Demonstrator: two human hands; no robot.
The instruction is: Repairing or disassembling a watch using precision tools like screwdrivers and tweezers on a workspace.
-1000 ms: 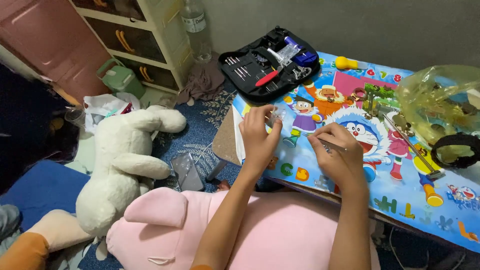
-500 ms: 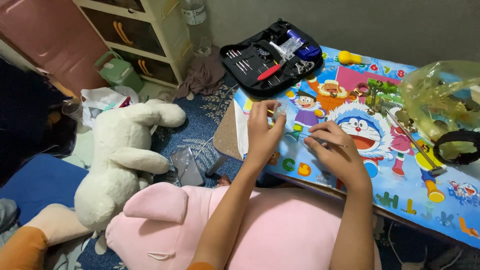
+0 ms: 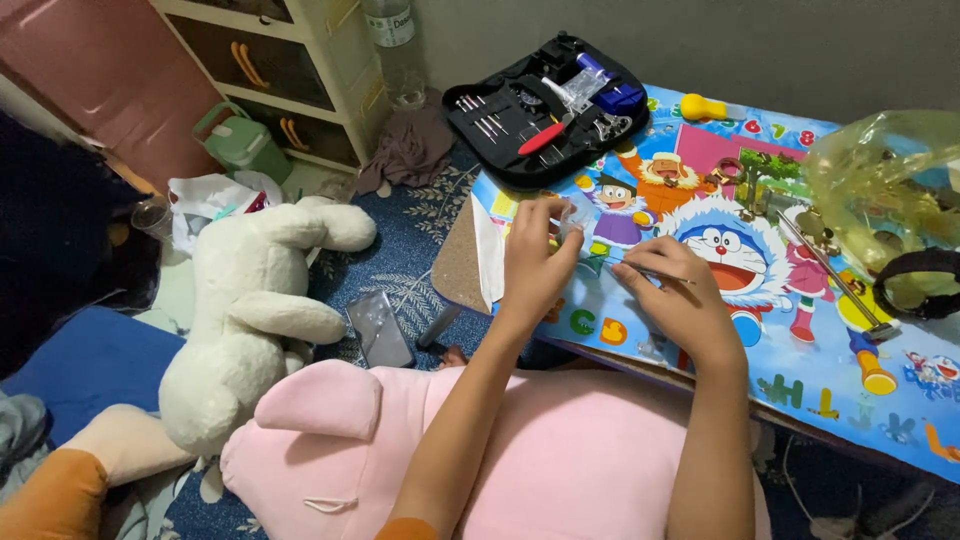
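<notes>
Head view: we are looking down at two hands working over a cartoon-printed tabletop (image 3: 800, 390). Our left hand (image 3: 535, 262) is pinching one small clear object (image 3: 572, 215), too small to identify. Our right hand (image 3: 672, 300), just right of it, is pinching one thin metal tool (image 3: 652, 273) lying left-to-right, its tip pointing toward the clear object. One open black tool case (image 3: 545, 110) is lying beyond the left hand.

— Arms? 
— Both forearms are reaching forward, bare, nearly parallel.
— Hands? 
— Left hand (image 3: 533, 262) is pinching, fingers curled. Right hand (image 3: 678, 300) is lying knuckles up, fingertips pinched together, close beside the left.
</notes>
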